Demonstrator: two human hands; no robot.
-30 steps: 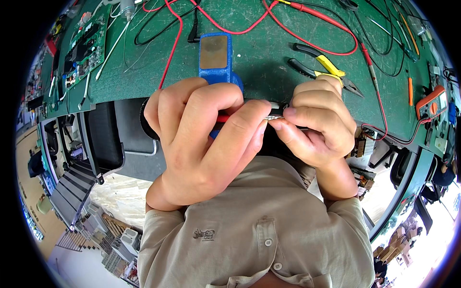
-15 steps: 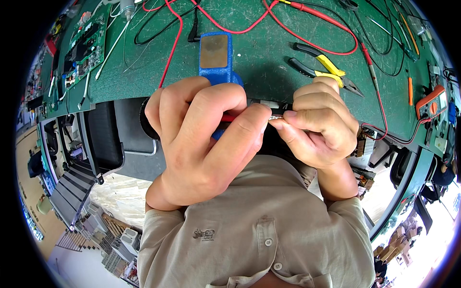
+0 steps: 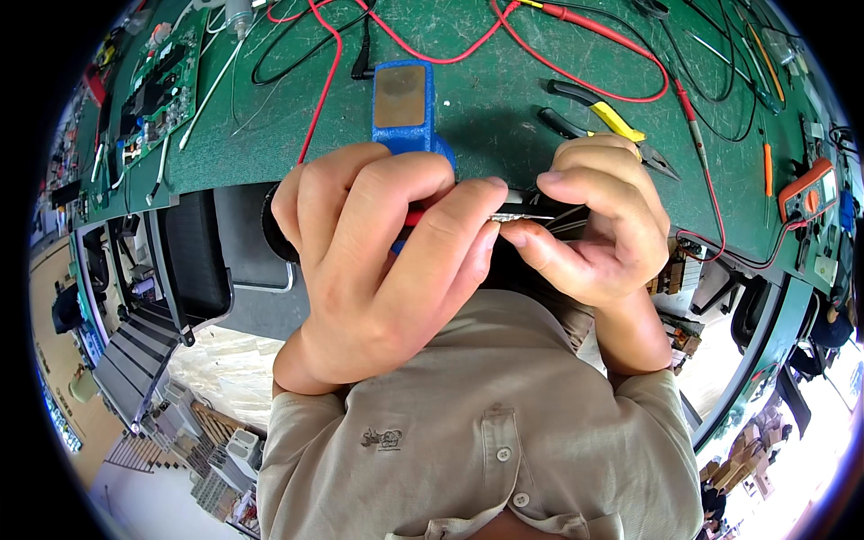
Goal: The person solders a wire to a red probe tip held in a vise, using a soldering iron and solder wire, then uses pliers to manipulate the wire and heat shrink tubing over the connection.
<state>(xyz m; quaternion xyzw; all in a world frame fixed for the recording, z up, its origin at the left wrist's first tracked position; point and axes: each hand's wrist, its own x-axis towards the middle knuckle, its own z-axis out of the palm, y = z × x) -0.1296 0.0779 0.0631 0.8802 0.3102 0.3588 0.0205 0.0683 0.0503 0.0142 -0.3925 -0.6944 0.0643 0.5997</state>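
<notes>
A thin metal tool (image 3: 513, 214) with a red handle part (image 3: 412, 218) sits at frame centre, pinched between both hands close to the person's chest. The left hand (image 3: 387, 261) wraps over it, fingers clenched, its thumb and forefinger pressing the shaft; the red part peeks out under those fingers. The right hand (image 3: 594, 225) meets it from the right of the frame, its grip closed on the tool's tip end together with some thin dark wires (image 3: 562, 216); what exactly lies between those fingertips is too small to tell.

Just above the left hand, a blue block (image 3: 405, 108) with a brownish top stands on the green worktop (image 3: 504, 99). Above the right hand lie yellow-handled pliers (image 3: 601, 112). Red leads (image 3: 432, 54) and black leads (image 3: 297, 54) loop across the top of the frame. A circuit board (image 3: 162, 94) lies at upper left, an orange meter (image 3: 805, 189) at the right edge. A beige shirt (image 3: 477, 432) fills the lower centre, and a black chair (image 3: 207, 252) shows at left below the worktop edge.
</notes>
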